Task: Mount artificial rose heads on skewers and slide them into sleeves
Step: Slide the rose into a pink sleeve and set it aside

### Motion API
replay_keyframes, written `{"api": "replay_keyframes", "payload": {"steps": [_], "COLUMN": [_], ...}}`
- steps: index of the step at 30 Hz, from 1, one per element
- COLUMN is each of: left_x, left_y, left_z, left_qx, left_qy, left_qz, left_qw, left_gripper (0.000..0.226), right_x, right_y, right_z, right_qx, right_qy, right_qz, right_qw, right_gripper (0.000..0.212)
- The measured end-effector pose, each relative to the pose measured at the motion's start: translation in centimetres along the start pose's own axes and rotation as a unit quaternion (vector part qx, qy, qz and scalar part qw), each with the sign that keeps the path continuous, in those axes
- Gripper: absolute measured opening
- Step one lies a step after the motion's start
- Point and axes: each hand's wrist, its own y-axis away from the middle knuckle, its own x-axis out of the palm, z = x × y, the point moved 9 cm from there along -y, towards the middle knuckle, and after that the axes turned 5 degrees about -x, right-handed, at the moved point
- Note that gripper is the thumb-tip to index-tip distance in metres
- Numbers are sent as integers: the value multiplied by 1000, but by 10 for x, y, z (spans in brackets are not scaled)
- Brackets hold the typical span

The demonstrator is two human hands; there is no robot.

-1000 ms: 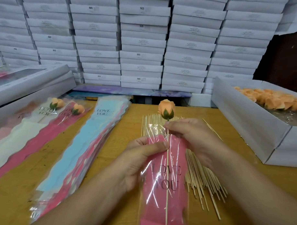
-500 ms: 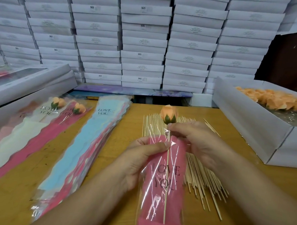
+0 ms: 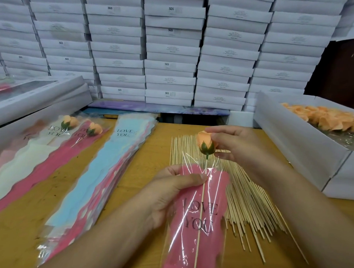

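Note:
My left hand [image 3: 170, 191] grips a pink "LOVE YOU" sleeve [image 3: 199, 218] near its open top, thumb across the clear front. A wooden skewer [image 3: 200, 211] runs down inside the sleeve. An orange rose head [image 3: 205, 141] with a green base sits on the skewer's top, just above the sleeve's mouth. My right hand [image 3: 236, 146] holds the rose head between fingers and thumb. Beneath the sleeve and to its right lies a pile of loose skewers [image 3: 248, 204] on the wooden table [image 3: 151, 153].
A white box of orange rose heads [image 3: 325, 119] stands at the right. A stack of empty blue and pink sleeves [image 3: 102, 177] lies left of centre. Two filled sleeves [image 3: 57, 149] lie further left beside flat white boxes [image 3: 36, 101]. Stacked white cartons [image 3: 171, 49] fill the back.
The skewer has slid deeper into the sleeve, bringing the rose head down close to its mouth. My right hand moved from the skewer up to the rose head.

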Motion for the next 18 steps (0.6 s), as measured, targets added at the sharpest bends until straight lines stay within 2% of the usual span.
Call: {"api": "replay_keyframes", "payload": {"steps": [9,14,18], "left_x": [-5,-6,-9], "left_y": [-3,-3,-5], "left_z": [-3,-2,-4], "left_qx": [-13,-21,-14], "left_qy": [25,12,15], "left_qz": [-10,-10,-17], "left_qw": [1000,1000,1000], "left_gripper": [59,44,60], "right_x": [14,20,28], "right_y": [9,9,10], "right_z": [-3,-4,-9], "right_qx": [-24,-34,-32], "right_qy": [1,14,29], "right_qz": [21,13,15], "right_qw": [1000,999,999], "right_gripper": [16,15,15]}}
